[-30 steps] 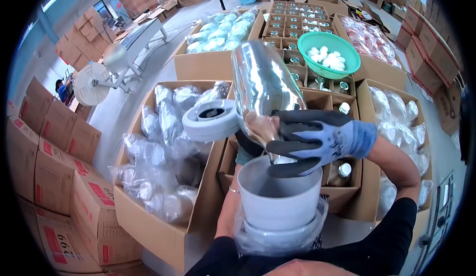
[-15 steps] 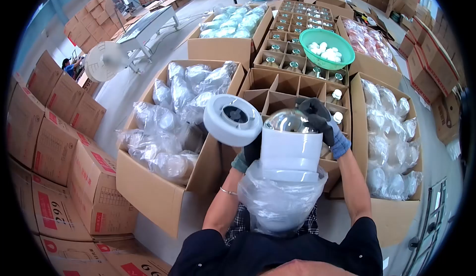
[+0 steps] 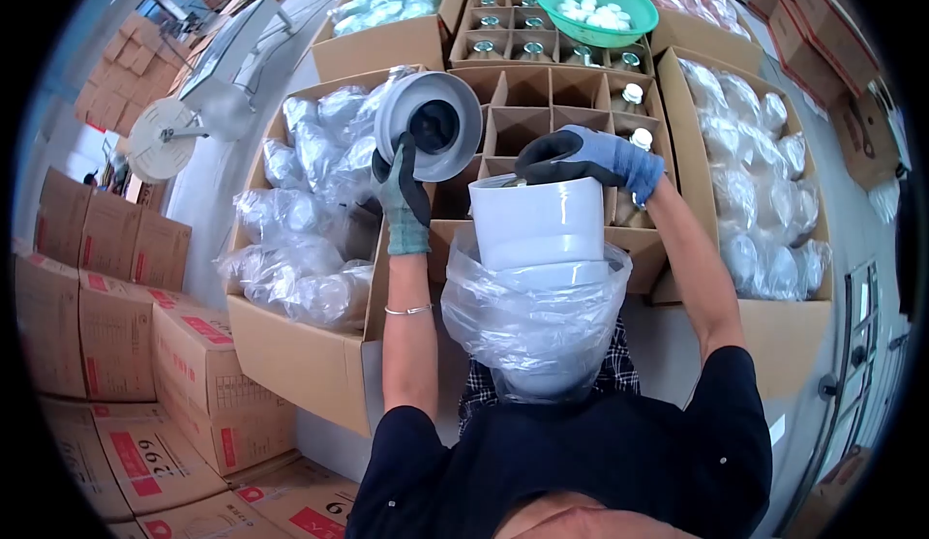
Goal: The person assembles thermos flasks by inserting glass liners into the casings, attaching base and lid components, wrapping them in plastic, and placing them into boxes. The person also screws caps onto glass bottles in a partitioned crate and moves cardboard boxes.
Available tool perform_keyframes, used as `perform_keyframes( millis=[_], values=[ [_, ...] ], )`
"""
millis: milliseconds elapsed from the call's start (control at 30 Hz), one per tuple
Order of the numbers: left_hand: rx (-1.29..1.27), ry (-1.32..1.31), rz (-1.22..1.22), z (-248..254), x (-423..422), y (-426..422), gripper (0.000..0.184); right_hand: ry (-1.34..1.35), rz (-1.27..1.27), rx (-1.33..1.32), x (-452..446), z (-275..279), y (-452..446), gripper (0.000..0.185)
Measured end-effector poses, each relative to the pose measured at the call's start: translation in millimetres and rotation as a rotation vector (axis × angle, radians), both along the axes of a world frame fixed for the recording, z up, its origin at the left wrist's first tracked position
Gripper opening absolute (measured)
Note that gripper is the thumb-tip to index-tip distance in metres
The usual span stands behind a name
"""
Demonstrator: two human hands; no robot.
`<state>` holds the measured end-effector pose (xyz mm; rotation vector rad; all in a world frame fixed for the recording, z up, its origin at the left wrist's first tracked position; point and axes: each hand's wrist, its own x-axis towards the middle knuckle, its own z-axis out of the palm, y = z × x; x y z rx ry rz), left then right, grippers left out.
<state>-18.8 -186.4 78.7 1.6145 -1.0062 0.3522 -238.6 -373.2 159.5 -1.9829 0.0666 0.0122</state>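
My left hand [image 3: 406, 189], in a grey-green and black glove, is closed on a round white plastic collar [image 3: 463, 152] with a dark central opening, raised above the left carton's edge. In front of my body stands a white thermos shell [image 3: 537, 224], tilted slightly, its lower part inside a clear plastic bag [image 3: 484, 312]. My right hand [image 3: 581, 159], in a blue-grey and black glove, is bent over the shell's upper rim, its fingers closed there. Only a sliver of something shiny shows inside the rim; the fingertips are partly hidden.
A divided carton [image 3: 571, 89] ahead holds glass bottles, two with white caps. On the carton behind sits a green basin [image 3: 610, 31] of white pieces. Cartons of bagged items [image 3: 300, 215] flank me. Printed boxes [image 3: 145, 452] are stacked at left, beside a white fan [image 3: 163, 139].
The glass liner showing above the shell has sunk from view. My left hand has raised the collar and turned its opening. My right hand has moved from the liner's side to over the rim.
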Motion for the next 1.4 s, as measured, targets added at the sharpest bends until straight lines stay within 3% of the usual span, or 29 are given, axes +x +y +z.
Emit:
perform_keyframes(
  millis=[33,133,167,233,267,300,333,367,400,533,667,700,733,767,800,867,900,1000,1033,1067,1133,1200,1233,1333,1400],
  values=[
    [-0.148,0.311,-0.168,11,-7,-9,0.029,0.031,0.069,0.126,0,-8,-6,0.038],
    [-0.214,0.526,-0.376,19,-8,-25,0.039,-0.002,0.076,0.489,-7,-14,-7,0.036],
    [-0.164,0.449,-0.410,26,-7,-28,0.042,0.012,0.049,0.565,-10,-17,-9,0.034],
    [-0.303,0.862,-0.576,36,-15,-33,0.048,-0.250,-0.162,0.272,-17,-32,-15,0.034],
    [-0.248,0.711,-0.702,34,-12,-30,0.053,-0.376,-0.265,0.126,-20,-41,-14,0.034],
    [-0.040,0.580,-0.734,59,-27,-23,0.054,-0.342,-0.504,0.578,-25,-51,-8,0.037],
    [0.163,0.445,-0.759,86,-42,-19,0.054,-0.400,-0.513,0.590,-27,-52,-1,0.041],
    [0.181,0.375,-0.891,88,-45,-21,0.046,-0.456,-0.522,0.602,-28,-51,8,0.046],
    [0.289,0.004,-0.837,96,-45,-26,0.039,-0.510,-0.531,0.617,-29,-51,17,0.051],
    [0.169,0.087,-0.871,87,-56,-30,0.043,-0.469,-0.431,0.756,-34,-61,27,0.054],
    [0.201,0.099,-0.875,77,-55,-24,0.043,-0.473,-0.543,0.647,-38,-46,43,0.052],
    [0.167,0.108,-0.938,74,-52,-22,0.043,-0.524,-0.445,0.875,-33,-55,44,0.050],
    [0.118,-0.110,-0.719,71,-59,-12,0.044,-0.575,-0.337,1.096,-23,-73,41,0.048],
    [0.307,-0.298,-0.700,96,-72,-16,0.042,-0.625,-0.220,1.315,-11,-94,39,0.046],
    [0.496,-0.486,-0.673,126,-92,-22,0.040,-0.631,-0.193,1.416,0,-108,40,0.044],
    [0.742,-0.584,-0.444,141,-128,-27,0.032,-0.614,-0.269,1.478,8,-117,52,0.041],
    [0.644,-0.658,-0.422,135,-130,-31,0.027,-0.605,-0.316,1.465,8,-115,54,0.040],
    [0.630,-0.427,-0.617,129,-101,-31,0.027,-0.562,-0.494,1.208,-11,-92,42,0.036],
    [0.196,-0.274,-0.649,89,-74,-22,0.031,-0.546,-0.543,0.969,-23,-73,35,0.035],
    [0.222,0.399,-1.064,70,-49,-22,0.038,-0.513,-0.564,0.695,-37,-51,33,0.034],
    [0.158,0.786,-0.824,13,-44,-20,0.042,-0.522,-0.450,-0.293,-66,11,40,0.037],
    [0.136,1.108,-0.746,-70,-47,-9,0.039,-0.560,-0.253,-0.271,-81,36,44,0.034],
    [0.229,1.120,-0.749,-73,-64,-3,0.039,-0.673,-0.155,-0.320,-83,53,51,0.036],
    [0.529,0.996,-0.811,-30,-99,19,0.040,-0.561,-0.178,-0.392,-98,71,69,0.032],
    [0.536,0.992,-0.848,9,-110,42,0.043,-0.489,-0.320,-0.497,-107,64,72,0.034]
  ],
)
